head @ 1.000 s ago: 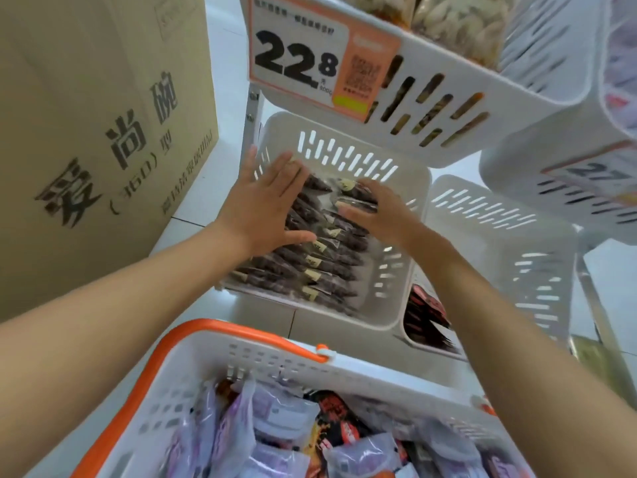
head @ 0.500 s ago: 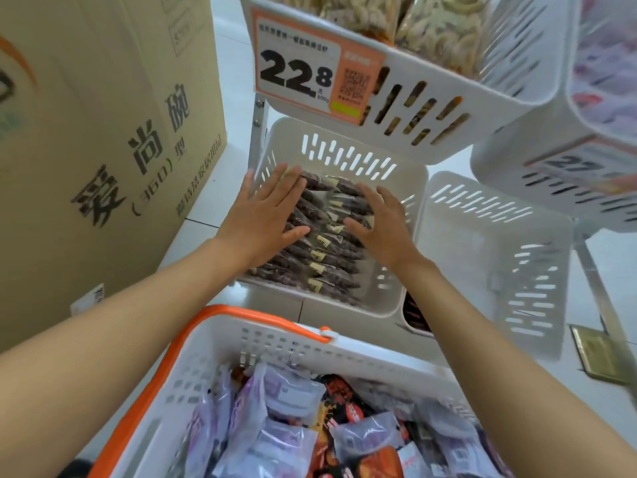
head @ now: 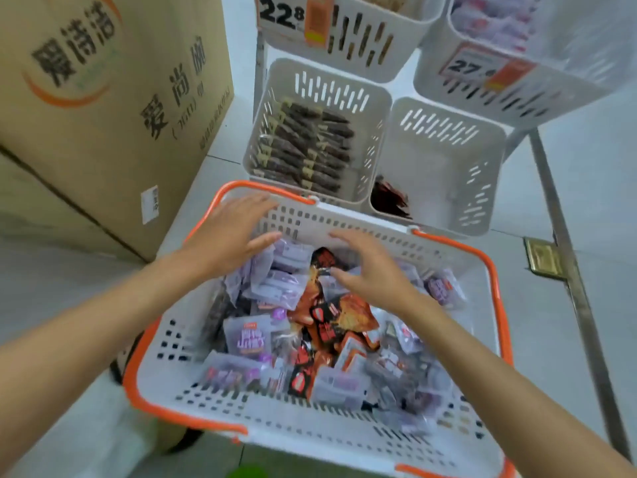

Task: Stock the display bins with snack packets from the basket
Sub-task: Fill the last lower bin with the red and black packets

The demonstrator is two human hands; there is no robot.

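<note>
A white basket with orange handles [head: 344, 439] sits in front of me, full of purple snack packets [head: 246, 338] and red-orange snack packets [head: 339, 317]. My left hand [head: 231, 232] hovers over the basket's far left corner, fingers straight, holding nothing. My right hand [head: 370, 270] hangs above the packets at the middle, fingers spread and empty. Behind the basket, the lower left display bin [head: 365, 108] holds neat rows of dark brown packets [head: 306, 150]. The lower right display bin [head: 444, 174] holds only a few red packets [head: 391, 201] at its front corner.
Large cardboard boxes [head: 103, 98] are stacked at the left. Upper white bins with price tags 22.8 [head: 282, 13] and 27 [head: 482, 69] overhang the lower ones. A metal rack leg [head: 565, 257] runs down the right side over pale floor tiles.
Both hands have pulled back from the dark brown packets in the lower left bin and now hover over the basket. My view has tilted down toward the basket.
</note>
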